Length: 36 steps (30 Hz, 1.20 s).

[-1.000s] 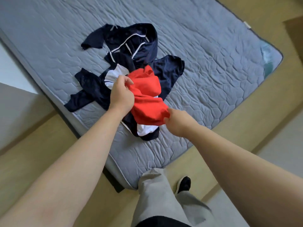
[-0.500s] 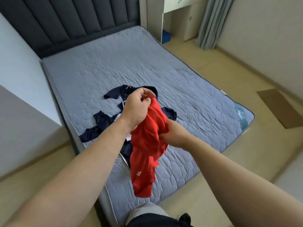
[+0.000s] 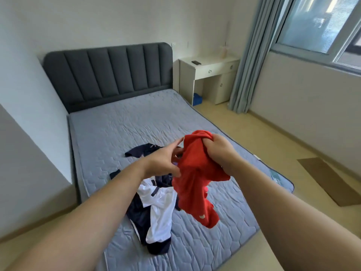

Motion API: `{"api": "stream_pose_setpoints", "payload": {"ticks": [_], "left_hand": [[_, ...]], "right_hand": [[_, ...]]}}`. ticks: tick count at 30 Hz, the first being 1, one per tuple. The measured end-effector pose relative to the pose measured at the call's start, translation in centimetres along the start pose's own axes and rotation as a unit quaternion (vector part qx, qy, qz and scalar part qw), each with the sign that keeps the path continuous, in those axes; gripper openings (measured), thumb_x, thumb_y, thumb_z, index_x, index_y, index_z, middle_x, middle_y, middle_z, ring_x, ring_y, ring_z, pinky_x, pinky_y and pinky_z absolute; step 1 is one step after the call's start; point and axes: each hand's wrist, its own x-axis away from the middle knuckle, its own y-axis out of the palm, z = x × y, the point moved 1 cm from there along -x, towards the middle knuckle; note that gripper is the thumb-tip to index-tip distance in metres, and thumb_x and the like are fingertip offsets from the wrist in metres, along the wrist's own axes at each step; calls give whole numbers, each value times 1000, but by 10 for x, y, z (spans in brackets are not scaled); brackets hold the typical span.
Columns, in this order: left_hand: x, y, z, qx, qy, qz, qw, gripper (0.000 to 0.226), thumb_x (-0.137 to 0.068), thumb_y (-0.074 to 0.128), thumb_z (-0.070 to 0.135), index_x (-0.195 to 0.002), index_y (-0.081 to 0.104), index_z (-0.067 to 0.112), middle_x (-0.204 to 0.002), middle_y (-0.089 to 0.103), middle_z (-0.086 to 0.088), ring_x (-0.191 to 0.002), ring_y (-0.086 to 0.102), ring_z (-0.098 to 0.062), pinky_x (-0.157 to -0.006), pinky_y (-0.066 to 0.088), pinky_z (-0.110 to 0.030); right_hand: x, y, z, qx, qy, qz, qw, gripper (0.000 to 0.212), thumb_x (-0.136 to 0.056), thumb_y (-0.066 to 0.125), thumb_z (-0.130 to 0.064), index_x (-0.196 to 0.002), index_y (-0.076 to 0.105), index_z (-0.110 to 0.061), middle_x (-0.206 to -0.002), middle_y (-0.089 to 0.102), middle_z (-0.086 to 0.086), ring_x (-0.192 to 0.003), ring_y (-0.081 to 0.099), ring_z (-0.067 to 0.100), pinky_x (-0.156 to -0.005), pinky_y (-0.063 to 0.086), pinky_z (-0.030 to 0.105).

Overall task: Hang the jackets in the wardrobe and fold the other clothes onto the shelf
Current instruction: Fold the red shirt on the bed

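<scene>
Right hand (image 3: 219, 151) fisted, left hand (image 3: 163, 160) pinching, arms extended.

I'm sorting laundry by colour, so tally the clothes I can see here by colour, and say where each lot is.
Red: 1, the red garment, held up over the bed by the left hand and right hand.
Navy and white: 1 pile lying on the bed; I cannot tell how many separate pieces it holds.
Total: 2 lots of clothing.

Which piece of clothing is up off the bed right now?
The red garment, held in both hands above the mattress. The navy and white clothes lie in a heap on it.
</scene>
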Motion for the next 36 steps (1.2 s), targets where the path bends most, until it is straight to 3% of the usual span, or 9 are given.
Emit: {"api": "stream_pose_setpoints", "payload": {"ticks": [4,6,8,13,18,21,25,31,36], "left_hand": [[-8,17,8,-137,17,81,987,91,-76,82,20,-154,36,33,-117,69,4,-97,72,-15,-88,60,-40],[-15,18,15,-172,53,136,974,40,-83,70,23,-121,66,32,-98,74,9,-88,71,-9,-80,58,-32],[-21,15,26,-198,53,196,959,17,-81,55,27,-88,70,33,-77,71,15,-73,66,-6,-66,50,-22],[-42,-8,37,-122,-34,326,937,33,-91,40,28,-95,66,8,-98,70,-14,-97,63,-34,-85,49,-42],[-46,-20,43,-121,-32,306,944,69,-76,56,79,-74,69,12,-70,70,-3,-68,63,-21,-63,46,-34],[-53,-22,45,-109,-32,363,925,65,-93,54,67,-61,57,10,-56,58,-5,-59,57,-22,-55,39,-32],[-59,-22,45,-146,-3,395,907,37,-107,45,40,-80,57,17,-69,57,0,-64,56,-18,-54,36,-29],[-67,-31,43,-183,24,410,893,18,-104,51,21,-93,65,20,-80,63,6,-74,58,-15,-64,41,-25],[-71,-39,41,-155,-16,433,888,26,-105,48,21,-121,66,10,-107,68,-8,-103,62,-30,-87,48,-38]], "right_hand": [[-7,-19,-5,65,24,6,998,38,-102,49,-43,-84,68,-15,-77,68,4,-66,60,16,-60,44,28],[-8,-29,-3,53,35,5,998,36,-97,57,-48,-92,69,-15,-90,72,9,-73,63,17,-67,48,29],[-6,-41,-1,22,65,-19,997,48,-83,70,-60,-106,64,-19,-101,69,4,-87,66,17,-78,55,33],[-2,-76,9,205,34,-156,966,100,-52,91,-61,-134,42,-32,-117,60,-9,-104,60,13,-89,50,35],[-10,-94,21,377,-68,-47,922,43,-90,66,-49,-125,60,-25,-119,66,4,-104,60,26,-83,46,33],[-9,-101,23,383,-56,-59,920,44,-88,67,-55,-124,61,-31,-119,65,0,-103,59,26,-83,49,35],[-1,-101,24,471,-27,-132,872,77,-65,85,-52,-132,50,-35,-121,62,-5,-109,59,26,-88,51,40],[1,-105,40,537,-21,-113,836,43,-83,64,-24,-123,50,-30,-112,61,1,-100,61,29,-79,56,41],[0,-129,61,570,2,-78,818,35,-93,52,-62,-106,56,-30,-102,61,-4,-97,62,27,-70,45,35]]}}
